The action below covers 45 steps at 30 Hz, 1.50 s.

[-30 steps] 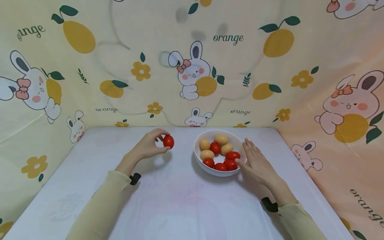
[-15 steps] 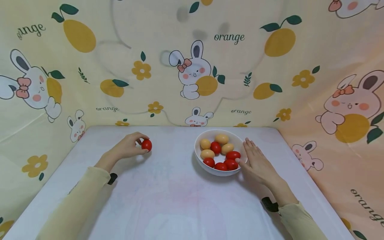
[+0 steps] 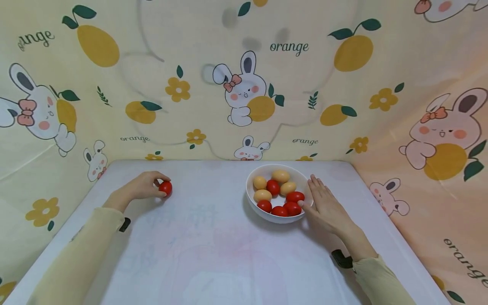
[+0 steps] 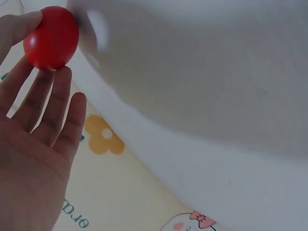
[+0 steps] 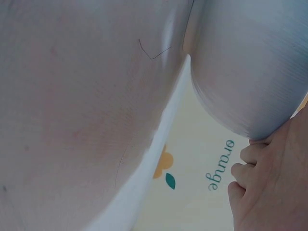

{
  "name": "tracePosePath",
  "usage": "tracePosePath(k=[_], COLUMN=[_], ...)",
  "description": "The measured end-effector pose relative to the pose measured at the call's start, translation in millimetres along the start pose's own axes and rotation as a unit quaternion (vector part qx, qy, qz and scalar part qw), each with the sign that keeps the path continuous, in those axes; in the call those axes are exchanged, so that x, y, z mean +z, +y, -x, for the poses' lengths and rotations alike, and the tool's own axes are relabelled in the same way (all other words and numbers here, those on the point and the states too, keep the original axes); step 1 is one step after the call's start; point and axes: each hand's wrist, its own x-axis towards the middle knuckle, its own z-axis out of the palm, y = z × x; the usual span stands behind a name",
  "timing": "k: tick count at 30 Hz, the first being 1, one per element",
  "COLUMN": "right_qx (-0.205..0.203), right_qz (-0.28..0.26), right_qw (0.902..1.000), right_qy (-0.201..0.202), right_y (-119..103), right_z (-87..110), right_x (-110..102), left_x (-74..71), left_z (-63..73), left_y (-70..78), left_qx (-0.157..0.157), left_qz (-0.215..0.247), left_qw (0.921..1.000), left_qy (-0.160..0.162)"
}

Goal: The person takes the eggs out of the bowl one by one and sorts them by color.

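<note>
At the left of the table, my left hand [image 3: 139, 185] pinches a smooth red egg [image 3: 165, 189] between thumb and fingertips, low over the surface. The left wrist view shows the egg [image 4: 52, 38] held at the ends of the fingers. Right of centre stands a white bowl [image 3: 280, 219] with several red eggs [image 3: 292, 208] and several tan eggs [image 3: 281, 176] in it. My right hand [image 3: 328, 207] rests along the bowl's right side with straight fingers, its thumb tip at the rim. From the right wrist, the fingers show beside the bowl's outer wall [image 5: 250, 62].
Both hands are over a white table [image 3: 228, 254] with a light covering. A cream cloth [image 3: 213, 34] printed with rabbits and oranges hangs behind it and along both sides. Dark straps with small devices [image 3: 342, 259] sit at the wrists.
My left hand has carried the red egg leftward across the table, away from the bowl, and slightly lower. The right hand and the bowl have stayed in place.
</note>
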Motion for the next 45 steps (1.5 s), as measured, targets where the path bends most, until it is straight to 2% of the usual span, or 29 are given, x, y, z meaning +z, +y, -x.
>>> tracePosePath(k=[7, 16, 34, 39, 45], right_qx=[0.002, 0.005, 0.003, 0.002, 0.002], right_qz=[0.003, 0.005, 0.008, 0.006, 0.002], right_qw=[1.0000, 0.9999, 0.9999, 0.9999, 1.0000], right_qy=[-0.001, -0.011, -0.009, -0.010, -0.010], right_y=[0.4, -0.5, 0.9, 0.8, -0.4], right_z=[-1.0, -0.1, -0.2, 0.1, -0.6], right_x=[1.7, -1.0, -0.5, -0.7, -1.2], left_x=[-6.3, -8.0, -4.9, -0.7, 9.2], left_z=[4.0, 2.0, 6.6, 7.8, 5.7], left_y=[-9.2, -9.9, -7.8, -4.9, 4.2], left_qx=[-0.022, -0.041, -0.040, -0.019, 0.040], left_qz=[0.001, 0.012, 0.015, 0.013, -0.006], left_qw=[0.9996, 0.9983, 0.9989, 0.9997, 0.9947], left_qy=[-0.015, -0.040, -0.021, 0.009, 0.095])
